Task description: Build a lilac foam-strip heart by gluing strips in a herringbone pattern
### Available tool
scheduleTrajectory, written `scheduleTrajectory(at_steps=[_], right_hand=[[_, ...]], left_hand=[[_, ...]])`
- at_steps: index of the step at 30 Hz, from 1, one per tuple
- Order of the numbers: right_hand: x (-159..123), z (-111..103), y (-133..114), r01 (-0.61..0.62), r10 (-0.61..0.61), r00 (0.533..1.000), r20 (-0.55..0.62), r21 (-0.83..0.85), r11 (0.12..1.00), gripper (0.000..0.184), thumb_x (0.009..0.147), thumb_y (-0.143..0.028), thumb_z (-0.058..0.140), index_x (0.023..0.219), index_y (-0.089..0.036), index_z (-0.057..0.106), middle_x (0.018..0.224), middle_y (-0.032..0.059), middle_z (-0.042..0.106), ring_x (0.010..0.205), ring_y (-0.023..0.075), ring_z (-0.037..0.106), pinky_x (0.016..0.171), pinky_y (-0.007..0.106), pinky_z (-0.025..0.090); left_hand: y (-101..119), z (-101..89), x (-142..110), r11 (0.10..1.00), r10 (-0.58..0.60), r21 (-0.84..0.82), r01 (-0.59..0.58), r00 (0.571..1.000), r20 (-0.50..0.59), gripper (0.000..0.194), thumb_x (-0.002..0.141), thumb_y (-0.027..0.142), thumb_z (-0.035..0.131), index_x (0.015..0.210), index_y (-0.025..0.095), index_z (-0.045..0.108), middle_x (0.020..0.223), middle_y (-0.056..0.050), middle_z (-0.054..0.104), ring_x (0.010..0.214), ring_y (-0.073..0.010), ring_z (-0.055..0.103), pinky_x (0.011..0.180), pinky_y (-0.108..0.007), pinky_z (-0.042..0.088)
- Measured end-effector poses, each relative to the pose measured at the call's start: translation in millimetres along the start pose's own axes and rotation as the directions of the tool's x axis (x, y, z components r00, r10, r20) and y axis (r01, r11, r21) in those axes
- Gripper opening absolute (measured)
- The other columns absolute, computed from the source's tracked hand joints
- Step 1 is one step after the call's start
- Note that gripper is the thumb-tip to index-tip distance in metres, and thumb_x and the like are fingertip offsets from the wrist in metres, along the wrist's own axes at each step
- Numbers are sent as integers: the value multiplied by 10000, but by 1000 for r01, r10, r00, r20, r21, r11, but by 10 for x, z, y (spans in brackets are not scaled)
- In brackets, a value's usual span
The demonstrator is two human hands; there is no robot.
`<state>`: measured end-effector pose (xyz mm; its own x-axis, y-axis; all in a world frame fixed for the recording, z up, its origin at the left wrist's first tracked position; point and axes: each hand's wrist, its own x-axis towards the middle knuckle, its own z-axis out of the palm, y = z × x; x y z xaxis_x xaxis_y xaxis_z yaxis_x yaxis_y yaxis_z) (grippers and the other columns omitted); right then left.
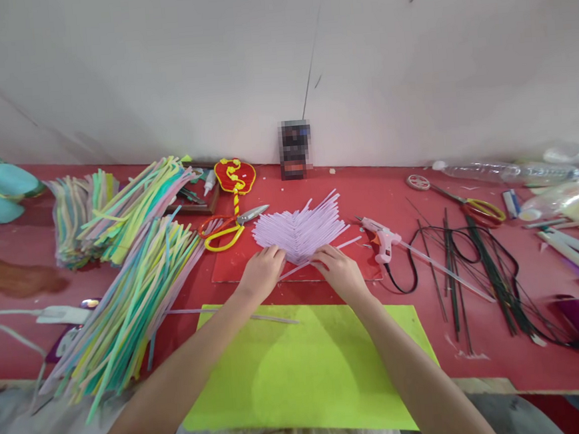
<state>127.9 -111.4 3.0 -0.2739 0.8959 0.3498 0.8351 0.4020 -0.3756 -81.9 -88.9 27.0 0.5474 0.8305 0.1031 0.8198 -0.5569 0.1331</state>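
A pale purple leaf-shaped piece [297, 226] made of narrow strips in a herringbone pattern lies on a red board [228, 265]. My left hand [263, 270] is closed at its lower left edge, fingertips bent onto the strips. At the lower right edge, my right hand [341, 270] pinches a loose purple strip [296, 270] that slants across below the piece. What lies under the left fingertips is partly hidden. Just right of the board rests a pink glue gun [384, 239] with a long glue stick in it. Red-and-yellow-handled scissors [225, 235] lie to the left.
Bundles of coloured fuzzy strips [131, 310] fill the left side. A yellow-green sheet [311, 369] lies nearest me. Dark wires [489, 275], a second pair of scissors [484, 210] and plastic bottles [496, 170] are at right. A phone-like device [294, 150] leans against the wall.
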Motion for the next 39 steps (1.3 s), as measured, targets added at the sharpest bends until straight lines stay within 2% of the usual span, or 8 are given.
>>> scheduleTrajectory(at_steps=[6, 11, 16, 22, 25, 29, 34, 39], right_hand=[[-29, 28, -37, -53, 53, 998, -31, -5, 999, 145, 905, -222, 512, 860, -229, 650, 992, 17, 648, 872, 134, 618, 650, 226, 460], [-29, 0, -23, -24, 24, 1000, -14, 8, 1000, 141, 900, -216, 511, 843, -228, 639, 914, 27, 665, 866, 164, 607, 702, 260, 471], [-39, -21, -5, -14, 14, 1000, 6, 39, 999, 151, 906, -209, 493, 840, -229, 628, 880, 30, 676, 852, 176, 600, 734, 278, 472], [-37, 2, -37, -27, 28, 999, -22, 54, 998, 148, 909, -215, 489, 861, -225, 629, 897, 29, 691, 861, 184, 596, 749, 292, 469], [-32, 8, -47, -36, 38, 998, -41, 60, 998, 143, 905, -223, 502, 848, -228, 632, 878, 27, 691, 851, 182, 600, 734, 286, 469], [-29, 12, -49, -38, 42, 996, -73, 53, 998, 145, 899, -232, 516, 827, -229, 642, 861, 30, 678, 834, 173, 606, 730, 278, 473], [-22, 3, -92, -73, 75, 990, -121, 26, 997, 164, 907, -241, 502, 839, -227, 650, 865, 22, 673, 807, 153, 626, 651, 235, 463], [34, -46, -174, -105, 106, 989, -102, 14, 994, 173, 912, -249, 491, 868, -236, 658, 895, 0, 675, 722, 108, 634, 555, 188, 422]], left_hand=[[-4, 20, -15, 999, -27, -25, 26, 998, -57, 184, 939, 188, 425, 1008, 147, 591, 950, -72, 606, 866, -176, 601, 782, -294, 488], [-18, -35, -50, 995, -95, 17, 97, 993, -64, 216, 944, 205, 413, 921, 142, 618, 924, -83, 618, 852, -190, 602, 758, -305, 485], [-24, -32, -113, 987, -157, 7, 158, 986, -63, 215, 935, 183, 419, 1019, 144, 613, 987, -89, 629, 889, -192, 617, 789, -307, 486], [-103, 95, -122, 993, -113, 13, 118, 975, -192, 278, 930, 190, 425, 1159, 155, 578, 1153, -102, 633, 990, -195, 612, 857, -324, 487], [-127, 119, -121, 993, -114, 1, 117, 972, -207, 262, 935, 214, 432, 1130, 155, 596, 1136, -94, 642, 971, -196, 615, 853, -326, 486], [-76, 50, -136, 994, -106, -25, 103, 975, -197, 243, 941, 275, 451, 1080, 163, 617, 1020, -85, 640, 909, -192, 603, 828, -332, 481], [104, -112, -127, 1000, 22, -17, -24, 995, -95, 159, 906, 197, 510, 1007, 180, 630, 927, -64, 616, 861, -203, 576, 760, -334, 478], [239, -178, -57, 996, -83, -35, 84, 996, 31, 266, 891, 54, 418, 1043, 190, 590, 1030, -64, 592, 837, -179, 597, 679, -282, 483]])
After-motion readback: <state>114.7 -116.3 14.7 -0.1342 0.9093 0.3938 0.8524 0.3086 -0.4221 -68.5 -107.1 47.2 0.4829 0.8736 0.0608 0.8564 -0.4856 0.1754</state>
